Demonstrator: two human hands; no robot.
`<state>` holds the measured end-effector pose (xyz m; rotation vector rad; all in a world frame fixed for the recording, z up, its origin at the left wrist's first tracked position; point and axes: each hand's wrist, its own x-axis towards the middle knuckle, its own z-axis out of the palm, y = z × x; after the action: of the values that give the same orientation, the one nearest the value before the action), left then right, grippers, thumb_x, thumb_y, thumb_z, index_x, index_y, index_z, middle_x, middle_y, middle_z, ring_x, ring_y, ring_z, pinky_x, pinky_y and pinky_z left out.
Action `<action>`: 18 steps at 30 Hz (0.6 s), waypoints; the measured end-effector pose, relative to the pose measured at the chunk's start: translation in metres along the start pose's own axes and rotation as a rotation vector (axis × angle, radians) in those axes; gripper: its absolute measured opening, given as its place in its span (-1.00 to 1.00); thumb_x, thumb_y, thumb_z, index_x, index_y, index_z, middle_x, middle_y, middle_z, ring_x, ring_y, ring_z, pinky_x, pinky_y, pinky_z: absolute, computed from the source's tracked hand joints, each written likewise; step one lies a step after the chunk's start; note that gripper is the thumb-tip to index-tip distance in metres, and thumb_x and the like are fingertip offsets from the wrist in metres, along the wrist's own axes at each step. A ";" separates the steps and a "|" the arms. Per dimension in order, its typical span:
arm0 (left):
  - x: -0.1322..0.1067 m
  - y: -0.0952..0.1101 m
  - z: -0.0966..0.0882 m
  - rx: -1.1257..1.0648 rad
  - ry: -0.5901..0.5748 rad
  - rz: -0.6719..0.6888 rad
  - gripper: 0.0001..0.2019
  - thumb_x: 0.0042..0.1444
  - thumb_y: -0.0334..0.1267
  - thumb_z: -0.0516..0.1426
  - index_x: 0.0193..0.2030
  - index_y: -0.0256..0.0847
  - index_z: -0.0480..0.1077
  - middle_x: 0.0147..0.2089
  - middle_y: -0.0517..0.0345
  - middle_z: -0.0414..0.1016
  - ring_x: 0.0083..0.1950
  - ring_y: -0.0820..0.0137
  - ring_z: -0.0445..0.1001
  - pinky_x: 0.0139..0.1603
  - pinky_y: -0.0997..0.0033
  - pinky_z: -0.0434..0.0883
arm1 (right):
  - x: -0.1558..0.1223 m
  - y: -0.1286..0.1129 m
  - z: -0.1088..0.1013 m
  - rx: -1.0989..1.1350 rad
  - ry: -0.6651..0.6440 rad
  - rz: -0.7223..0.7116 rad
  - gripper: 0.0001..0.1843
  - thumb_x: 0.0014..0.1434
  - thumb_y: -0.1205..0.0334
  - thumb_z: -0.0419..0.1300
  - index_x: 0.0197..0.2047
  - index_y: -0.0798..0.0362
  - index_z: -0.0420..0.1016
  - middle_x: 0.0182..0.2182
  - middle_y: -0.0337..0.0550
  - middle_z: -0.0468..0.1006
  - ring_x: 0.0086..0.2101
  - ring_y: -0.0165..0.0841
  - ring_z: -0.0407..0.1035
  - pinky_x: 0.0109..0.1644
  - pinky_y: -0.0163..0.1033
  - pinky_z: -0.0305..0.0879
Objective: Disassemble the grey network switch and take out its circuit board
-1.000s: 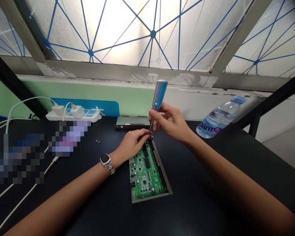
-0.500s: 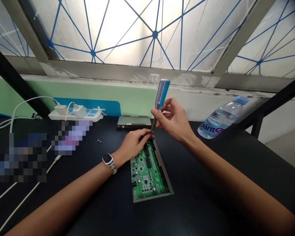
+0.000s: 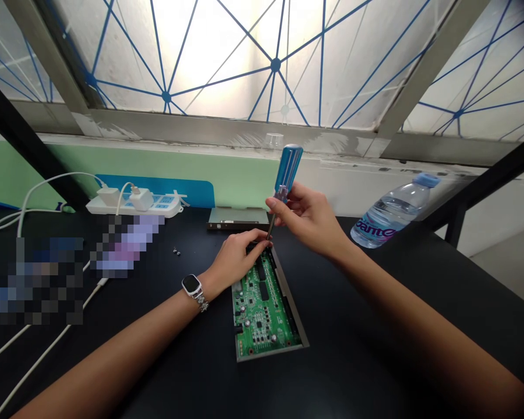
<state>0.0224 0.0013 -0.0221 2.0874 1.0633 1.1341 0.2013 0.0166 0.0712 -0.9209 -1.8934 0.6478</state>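
A green circuit board point(image 3: 262, 311) in a grey metal frame lies on the black table point(image 3: 375, 349). My left hand point(image 3: 233, 256), with a watch on the wrist, rests curled on the board's far end and holds it down. My right hand point(image 3: 308, 218) is closed round the lower handle of a blue screwdriver point(image 3: 288, 171). The screwdriver stands nearly upright, tilted a little right. Its tip meets the board's far end beside my left fingertips.
Two small screws point(image 3: 176, 251) lie left of the board. A flat grey metal part point(image 3: 238, 218) sits behind it. A white power strip point(image 3: 133, 203) with chargers and white cables is at the back left. A water bottle point(image 3: 390, 215) lies on its side to the right.
My right hand's fingers have shifted on the screwdriver handle, which has turned and leaned slightly more to the right. My left hand and the board have stayed put.
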 end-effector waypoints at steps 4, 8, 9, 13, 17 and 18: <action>0.001 -0.002 0.000 0.019 -0.003 0.036 -0.74 0.41 -0.23 0.10 0.13 -0.09 0.53 0.08 0.11 0.66 0.09 0.21 0.61 0.14 0.24 0.48 | 0.002 -0.002 -0.006 0.176 -0.145 0.076 -0.62 0.32 -0.10 0.25 -0.08 0.07 0.51 -0.30 -0.16 0.57 -0.43 -0.40 0.49 -0.34 -0.26 0.48; 0.001 -0.003 0.001 0.004 -0.002 0.033 -0.77 0.41 -0.24 0.10 0.06 -0.09 0.58 -0.01 0.14 0.69 0.01 0.24 0.64 0.08 0.27 0.50 | 0.000 -0.003 -0.009 0.193 -0.193 0.141 -0.53 0.32 -0.10 0.25 0.11 0.07 0.49 -0.26 -0.12 0.60 -0.40 -0.39 0.49 -0.35 -0.27 0.50; 0.002 -0.003 0.001 0.000 0.002 0.026 -0.77 0.40 -0.24 0.11 0.04 -0.10 0.58 -0.02 0.14 0.70 0.00 0.24 0.64 0.06 0.27 0.50 | 0.000 -0.001 -0.009 0.170 -0.187 0.142 -0.51 0.28 -0.09 0.30 0.11 0.07 0.48 -0.27 -0.13 0.61 -0.39 -0.37 0.50 -0.34 -0.25 0.50; 0.002 0.000 0.001 0.003 0.024 0.020 -0.79 0.37 -0.25 0.15 0.03 -0.11 0.60 -0.02 0.13 0.70 -0.02 0.22 0.64 0.03 0.28 0.50 | -0.003 0.010 -0.005 0.139 -0.250 0.207 -0.62 0.11 -0.01 0.45 -0.19 0.10 0.54 -0.41 -0.14 0.62 -0.39 -0.30 0.55 -0.26 -0.18 0.55; 0.003 0.003 0.000 -0.020 0.045 0.024 -0.81 0.36 -0.25 0.17 -0.01 -0.08 0.61 -0.06 0.18 0.71 -0.07 0.25 0.66 -0.07 0.33 0.49 | -0.002 0.014 -0.005 0.236 -0.291 0.330 -0.62 0.05 -0.04 0.47 -0.39 0.11 0.55 -0.48 -0.15 0.63 -0.41 -0.31 0.57 -0.25 -0.16 0.58; 0.003 0.004 0.000 -0.026 0.051 0.017 -0.82 0.35 -0.25 0.18 -0.02 -0.08 0.61 -0.07 0.19 0.71 -0.08 0.26 0.66 -0.08 0.33 0.49 | -0.001 0.013 -0.006 0.246 -0.290 0.339 -0.62 0.02 -0.04 0.49 -0.40 0.11 0.55 -0.49 -0.16 0.62 -0.41 -0.31 0.58 -0.25 -0.17 0.58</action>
<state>0.0249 0.0018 -0.0182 2.0617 1.0505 1.2087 0.2112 0.0240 0.0634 -1.0377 -1.8642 1.2464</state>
